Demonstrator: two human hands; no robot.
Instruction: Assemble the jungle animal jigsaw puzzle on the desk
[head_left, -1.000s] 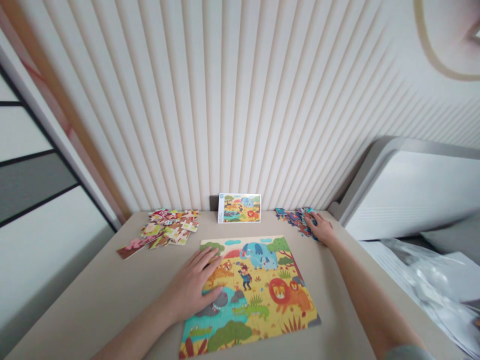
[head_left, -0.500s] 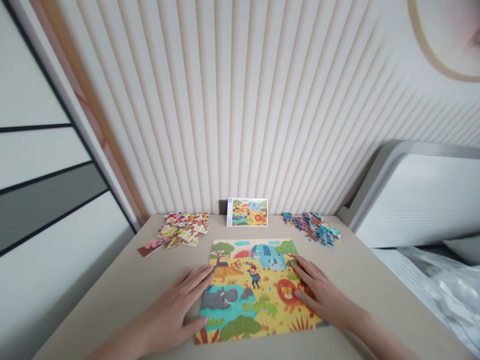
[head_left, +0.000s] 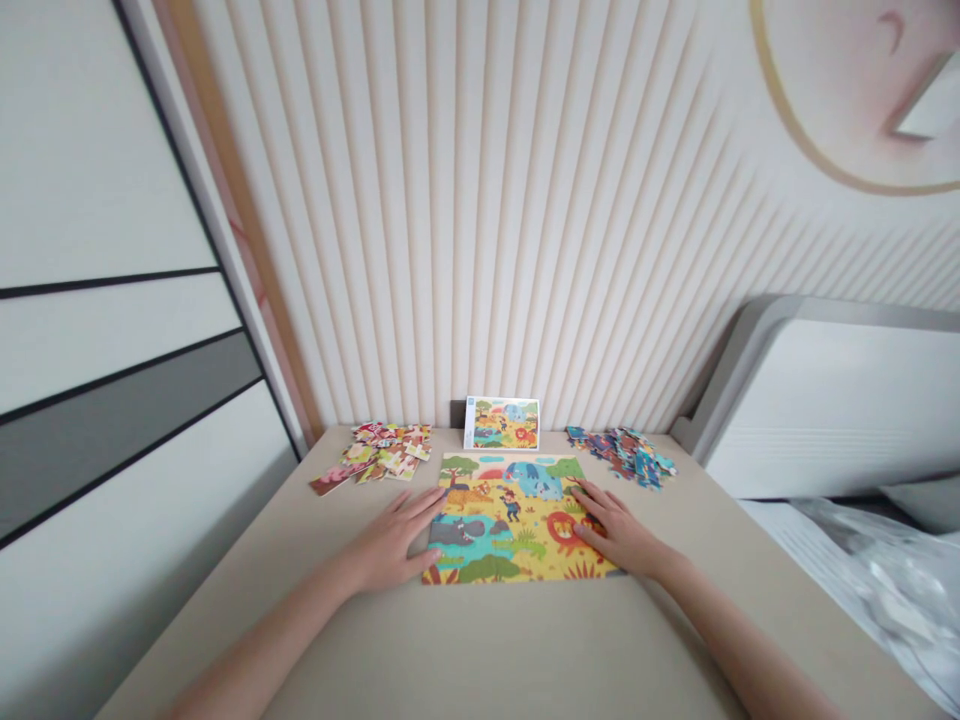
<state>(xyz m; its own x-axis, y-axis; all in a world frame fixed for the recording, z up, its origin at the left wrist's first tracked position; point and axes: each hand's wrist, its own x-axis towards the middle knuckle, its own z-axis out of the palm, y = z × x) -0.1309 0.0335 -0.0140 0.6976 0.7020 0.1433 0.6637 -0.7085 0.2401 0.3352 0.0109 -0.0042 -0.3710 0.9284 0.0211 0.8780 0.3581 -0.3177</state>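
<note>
An assembled jigsaw puzzle [head_left: 517, 525] with elephants, lions, a hippo and a crocodile lies flat on the beige table [head_left: 480, 650]. My left hand [head_left: 394, 545] rests at its left edge, fingers stretched out and the thumb near the lower left corner. My right hand [head_left: 619, 530] lies over the right edge, fingers spread, its thumb beside the lion. Neither hand grips anything. Behind the puzzle, a picture card [head_left: 501, 423] showing the same scene leans upright near the wall.
Loose puzzle pieces with pink and green prints [head_left: 382, 452] lie in a pile at the back left. Another pile of blue and brown pieces [head_left: 626, 455] is at the back right. A ribbed wall [head_left: 480, 200] bounds the table behind; a white cabinet [head_left: 112, 500] stands left, a bed [head_left: 825, 400] right.
The puzzle and both hands have moved away from me, toward the picture card. The camera view has also shifted. Both hands stay at the puzzle's sides.
</note>
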